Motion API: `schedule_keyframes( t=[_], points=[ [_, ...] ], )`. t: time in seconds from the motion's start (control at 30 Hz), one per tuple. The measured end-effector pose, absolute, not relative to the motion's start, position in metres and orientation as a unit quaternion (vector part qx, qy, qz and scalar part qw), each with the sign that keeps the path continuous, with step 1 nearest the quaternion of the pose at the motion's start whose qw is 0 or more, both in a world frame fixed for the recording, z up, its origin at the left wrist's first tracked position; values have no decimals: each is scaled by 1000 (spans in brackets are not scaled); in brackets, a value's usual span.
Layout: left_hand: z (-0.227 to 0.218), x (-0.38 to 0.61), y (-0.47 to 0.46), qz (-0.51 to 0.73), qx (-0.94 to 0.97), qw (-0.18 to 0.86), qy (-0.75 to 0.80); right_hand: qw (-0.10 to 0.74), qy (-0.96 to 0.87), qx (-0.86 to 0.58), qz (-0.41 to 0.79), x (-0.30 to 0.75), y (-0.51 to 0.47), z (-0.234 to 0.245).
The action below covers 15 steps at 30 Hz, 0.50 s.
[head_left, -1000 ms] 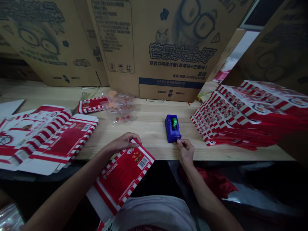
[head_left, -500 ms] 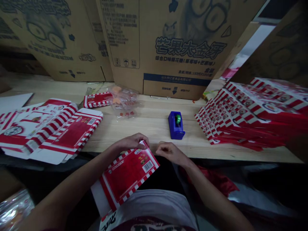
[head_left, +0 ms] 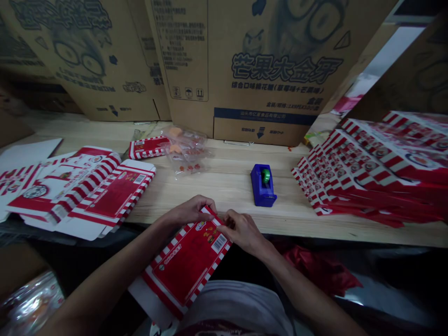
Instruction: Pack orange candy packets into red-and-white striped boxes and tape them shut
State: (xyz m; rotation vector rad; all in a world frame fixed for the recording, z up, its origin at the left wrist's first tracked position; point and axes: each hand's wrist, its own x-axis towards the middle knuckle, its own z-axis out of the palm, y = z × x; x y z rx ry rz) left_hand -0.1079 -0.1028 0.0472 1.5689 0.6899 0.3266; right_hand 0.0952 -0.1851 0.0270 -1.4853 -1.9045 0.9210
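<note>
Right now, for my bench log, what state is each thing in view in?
Held box: tilted, white end flap out
Left hand: gripping held box
Right hand: closed at its corner
Tape dispenser: upright, green roll loaded
Left boxes: piled, overlapping
Right boxes: stacked
Clear packets: filled, lying down
Small red box: lying, partly covered
Cardboard cartons: upright, tops out of view

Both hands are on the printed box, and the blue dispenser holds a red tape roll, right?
Not red: the head view shows a green tape roll in the blue dispenser. The left hand and right hand are on the printed box.
</note>
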Motion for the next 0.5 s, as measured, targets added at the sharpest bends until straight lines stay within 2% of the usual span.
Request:
schedule_keyframes(
  t=[0.07, 0.13, 0.3, 0.4, 0.5],
  points=[
    [52, -110, -102, 149, 702, 628, 300, 293, -682, -549, 385, 94, -182, 30],
    [57, -113, -103, 154, 721, 609, 292, 302, -639, -511, 488, 94, -177, 32],
    [72, -120, -108, 171, 741, 600, 249, 256, -470, -376, 756, 94, -162, 26],
    [77, -127, -110, 214, 719, 614, 246, 274, -334, -308, 847, 84, -159, 17],
    [78, -141, -110, 257, 688, 621, 274, 286, -270, -266, 880, 68, -152, 12]
  ],
)
